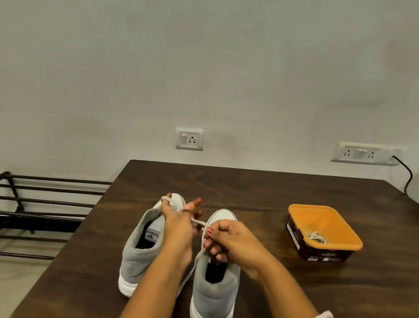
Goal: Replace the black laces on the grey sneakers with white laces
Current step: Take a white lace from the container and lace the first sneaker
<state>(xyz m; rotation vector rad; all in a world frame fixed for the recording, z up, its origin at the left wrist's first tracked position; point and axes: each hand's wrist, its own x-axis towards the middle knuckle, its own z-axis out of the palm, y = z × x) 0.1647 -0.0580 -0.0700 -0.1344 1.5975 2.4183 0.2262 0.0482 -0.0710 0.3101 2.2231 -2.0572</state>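
Two grey sneakers with white soles stand side by side on the dark wooden table (276, 190), heels toward me: the left sneaker (142, 249) and the right sneaker (214, 293). A white lace (197, 223) stretches between my hands above the shoes. My left hand (180, 224) holds one stretch of it, with a loop round the fingers near the left shoe's toe. My right hand (231, 239) pinches the lace over the right sneaker's opening. One end of the lace hangs down between the shoes. No black laces are visible.
An orange tub (323, 232) with a dark label stands at the right on the table, holding a coiled white lace (317, 237). A black metal rack (29, 206) stands left of the table. Wall sockets (189, 138) and a black cable are behind.
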